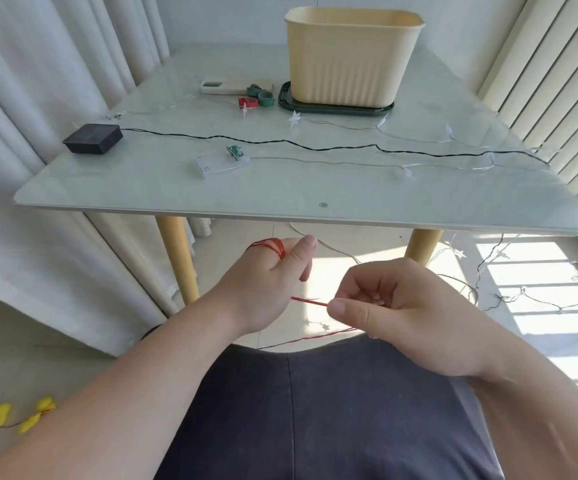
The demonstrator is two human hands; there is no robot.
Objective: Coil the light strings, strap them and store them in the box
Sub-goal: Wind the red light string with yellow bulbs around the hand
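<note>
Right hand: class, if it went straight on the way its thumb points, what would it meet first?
Probably the left hand, just along the red light string that the right hand pinches; depth is unclear.

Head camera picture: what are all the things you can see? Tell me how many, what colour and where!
table: one, pale green top, straight ahead
tray: one, dark green, far end of the table
box: one, cream, standing on the tray
straps: about three, two green and one red, left of the tray
phone: one, pale case, left of the straps
black pack: one, black, table's left edge
battery case: one, clear, middle of the table
star lights: one clear string, across the table
yellow bow lights: two bows, floor at left
red light string: one, red, below the table's near edge
left hand: one, holds the red loops
right hand: one, pinches the red strand
</note>
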